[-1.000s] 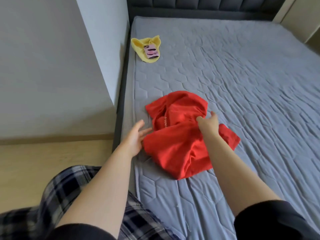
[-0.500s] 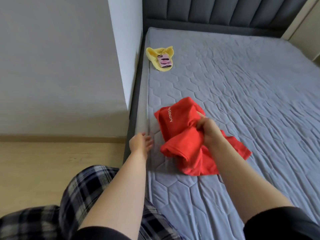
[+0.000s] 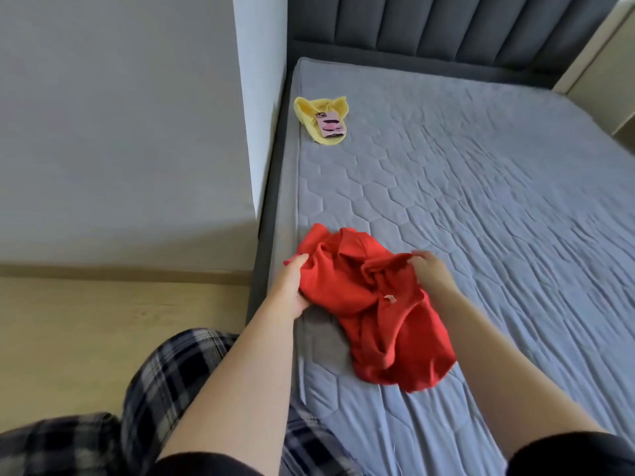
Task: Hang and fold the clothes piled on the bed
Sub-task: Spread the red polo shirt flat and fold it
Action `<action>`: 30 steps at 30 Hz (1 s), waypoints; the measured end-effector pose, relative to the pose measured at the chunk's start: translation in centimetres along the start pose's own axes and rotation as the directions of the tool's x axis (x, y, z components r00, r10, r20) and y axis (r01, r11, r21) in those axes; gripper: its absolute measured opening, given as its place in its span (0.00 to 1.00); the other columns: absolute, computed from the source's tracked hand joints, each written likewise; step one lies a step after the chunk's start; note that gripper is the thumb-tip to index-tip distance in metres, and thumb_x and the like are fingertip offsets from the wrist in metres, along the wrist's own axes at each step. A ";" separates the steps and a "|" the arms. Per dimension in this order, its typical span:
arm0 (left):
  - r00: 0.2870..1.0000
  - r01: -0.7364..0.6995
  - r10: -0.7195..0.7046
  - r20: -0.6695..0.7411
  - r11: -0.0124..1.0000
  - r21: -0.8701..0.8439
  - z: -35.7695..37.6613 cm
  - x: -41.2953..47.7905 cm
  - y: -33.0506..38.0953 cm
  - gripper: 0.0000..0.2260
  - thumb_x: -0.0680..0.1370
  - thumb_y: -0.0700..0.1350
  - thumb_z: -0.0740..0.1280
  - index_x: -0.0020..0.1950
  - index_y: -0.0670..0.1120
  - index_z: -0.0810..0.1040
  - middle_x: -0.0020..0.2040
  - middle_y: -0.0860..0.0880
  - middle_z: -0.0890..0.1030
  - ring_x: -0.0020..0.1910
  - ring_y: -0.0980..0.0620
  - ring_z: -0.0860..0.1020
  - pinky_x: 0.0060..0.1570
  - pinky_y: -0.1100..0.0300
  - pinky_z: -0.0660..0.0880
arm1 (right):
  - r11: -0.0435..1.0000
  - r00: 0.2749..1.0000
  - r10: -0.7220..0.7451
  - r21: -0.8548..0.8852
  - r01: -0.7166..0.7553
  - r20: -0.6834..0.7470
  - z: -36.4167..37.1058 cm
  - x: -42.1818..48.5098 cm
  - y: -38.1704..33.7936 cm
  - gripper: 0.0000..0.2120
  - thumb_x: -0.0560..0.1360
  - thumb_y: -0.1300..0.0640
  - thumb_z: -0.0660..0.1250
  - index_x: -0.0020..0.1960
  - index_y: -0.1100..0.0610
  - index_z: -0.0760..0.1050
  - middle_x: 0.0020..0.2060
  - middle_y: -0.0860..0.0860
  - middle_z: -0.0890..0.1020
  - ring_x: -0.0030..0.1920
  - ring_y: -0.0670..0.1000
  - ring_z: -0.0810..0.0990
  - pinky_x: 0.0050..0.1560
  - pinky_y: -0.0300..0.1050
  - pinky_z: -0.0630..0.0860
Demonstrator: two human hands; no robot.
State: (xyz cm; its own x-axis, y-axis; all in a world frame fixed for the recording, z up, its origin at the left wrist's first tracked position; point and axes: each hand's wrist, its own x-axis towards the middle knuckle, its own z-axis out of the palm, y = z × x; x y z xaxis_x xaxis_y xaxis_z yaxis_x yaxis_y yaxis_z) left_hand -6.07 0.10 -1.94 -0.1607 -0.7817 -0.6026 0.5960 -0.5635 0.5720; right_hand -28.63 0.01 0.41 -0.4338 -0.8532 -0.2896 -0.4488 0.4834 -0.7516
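A crumpled red garment (image 3: 374, 310) lies near the left edge of the grey quilted mattress (image 3: 498, 207). My left hand (image 3: 292, 286) grips its left side, with the thumb over the cloth and the fingers under it. My right hand (image 3: 429, 271) holds a bunched fold at the garment's upper right. The lower part of the garment trails toward me on the mattress. A small tag shows near its middle.
A yellow cloth (image 3: 319, 120) with a pink phone (image 3: 330, 124) on it lies at the mattress's far left corner. A dark padded headboard (image 3: 446, 25) stands behind. A wall corner (image 3: 261, 132) and wooden floor (image 3: 103, 338) lie to the left.
My left hand moved from the mattress edge onto the red garment and took hold of its left side. My right hand shifted its hold, and the garment has been turned and spread wider.
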 end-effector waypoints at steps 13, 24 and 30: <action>0.584 -0.496 0.411 -0.700 0.863 0.094 -2.3 -0.2 3.5 0.22 0.75 0.28 0.56 0.69 0.38 0.70 0.63 0.42 0.75 0.62 0.45 0.74 0.59 0.58 0.70 | 0.926 0.966 -0.102 0.333 0.179 -0.237 -0.4 -0.2 -4.3 0.12 0.72 0.69 0.60 0.50 0.62 0.81 0.35 0.52 0.80 0.37 0.49 0.77 0.38 0.38 0.74; 0.753 -0.646 0.536 0.382 0.491 0.585 1.9 -1.9 0.2 0.13 0.74 0.40 0.70 0.57 0.53 0.79 0.59 0.54 0.77 0.62 0.59 0.72 0.66 0.62 0.66 | 0.855 0.836 -0.460 -0.104 0.508 0.300 0.8 -2.9 -8.1 0.12 0.70 0.65 0.66 0.42 0.50 0.83 0.37 0.47 0.84 0.36 0.41 0.79 0.39 0.31 0.74; 0.578 -0.636 0.677 0.455 0.024 0.771 2.5 -2.5 0.3 0.18 0.69 0.41 0.74 0.59 0.45 0.81 0.54 0.50 0.74 0.58 0.51 0.72 0.60 0.66 0.65 | 0.881 0.875 -0.455 -0.059 0.470 0.167 1.5 -3.8 -8.3 0.10 0.69 0.65 0.67 0.36 0.52 0.73 0.30 0.49 0.80 0.29 0.43 0.75 0.31 0.38 0.70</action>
State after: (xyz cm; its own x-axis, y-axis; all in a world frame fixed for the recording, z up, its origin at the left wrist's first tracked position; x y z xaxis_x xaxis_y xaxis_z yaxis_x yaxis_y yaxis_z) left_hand -7.46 1.18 1.18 -0.0477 -0.9552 0.2922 -0.4903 0.2773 0.8263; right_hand -22.04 -1.05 6.86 -0.0449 -0.9989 -0.0100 -0.6449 0.0367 -0.7634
